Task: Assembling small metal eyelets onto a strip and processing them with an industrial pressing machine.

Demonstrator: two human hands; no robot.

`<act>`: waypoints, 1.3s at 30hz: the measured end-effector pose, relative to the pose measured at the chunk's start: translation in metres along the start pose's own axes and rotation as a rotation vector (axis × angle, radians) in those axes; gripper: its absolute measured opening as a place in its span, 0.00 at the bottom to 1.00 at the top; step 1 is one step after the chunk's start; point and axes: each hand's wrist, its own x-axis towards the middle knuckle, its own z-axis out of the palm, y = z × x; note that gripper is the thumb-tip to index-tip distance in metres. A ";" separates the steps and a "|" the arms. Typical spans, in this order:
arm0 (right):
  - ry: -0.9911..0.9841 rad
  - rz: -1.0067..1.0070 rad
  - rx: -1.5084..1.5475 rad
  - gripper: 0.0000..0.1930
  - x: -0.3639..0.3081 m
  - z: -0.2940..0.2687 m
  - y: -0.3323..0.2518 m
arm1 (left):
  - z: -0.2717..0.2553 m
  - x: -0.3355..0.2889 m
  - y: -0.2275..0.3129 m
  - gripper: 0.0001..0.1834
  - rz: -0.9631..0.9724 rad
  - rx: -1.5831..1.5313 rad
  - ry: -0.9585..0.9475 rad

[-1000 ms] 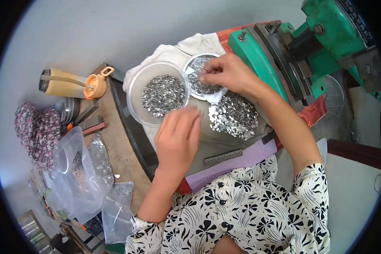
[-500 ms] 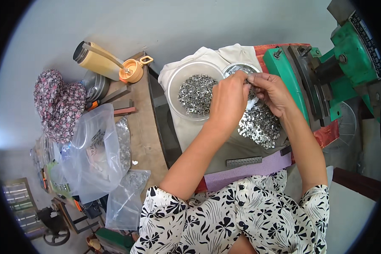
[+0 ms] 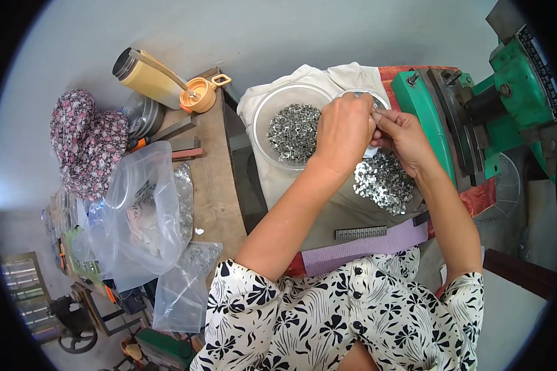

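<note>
My left hand (image 3: 348, 131) and my right hand (image 3: 403, 139) meet over a small round bowl (image 3: 385, 102), fingertips pinched together. Whatever sits between the fingers is too small to make out. To the left, a wide clear bowl (image 3: 259, 127) holds many small bent metal pieces (image 3: 293, 133). Below my hands, a heap of flat shiny metal pieces (image 3: 384, 184) lies on the grey cloth (image 3: 322, 216). My hands largely cover the small bowl and its contents.
A green machine press (image 3: 422, 111) stands close on the right. Nearer me are a dark ridged bar (image 3: 361, 233) and a purple mat strip (image 3: 368, 248). On the left side table are a plastic bag (image 3: 142, 247), a yellow bottle (image 3: 155, 83), its orange lid (image 3: 199, 96) and a floral hat (image 3: 86, 145).
The view has shifted slightly. My hands stay together above the small bowl; the back of my left hand has turned further over the fingertips.
</note>
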 end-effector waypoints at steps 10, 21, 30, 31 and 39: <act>0.087 -0.059 0.065 0.11 -0.007 0.002 0.000 | -0.014 -0.001 0.013 0.05 -0.362 -0.465 -0.054; 0.162 -0.169 -0.096 0.13 -0.006 0.010 -0.001 | 0.001 -0.014 -0.002 0.03 -0.272 -0.578 0.060; 0.090 -0.090 -0.087 0.13 -0.001 0.008 -0.010 | -0.005 -0.008 -0.004 0.05 -0.265 -0.516 0.023; 0.081 -0.086 -0.082 0.13 0.002 0.007 -0.008 | -0.005 -0.007 -0.003 0.06 -0.259 -0.474 0.028; 0.161 -0.167 -0.283 0.13 -0.001 0.001 -0.016 | 0.006 -0.003 -0.009 0.07 -0.175 -0.626 0.129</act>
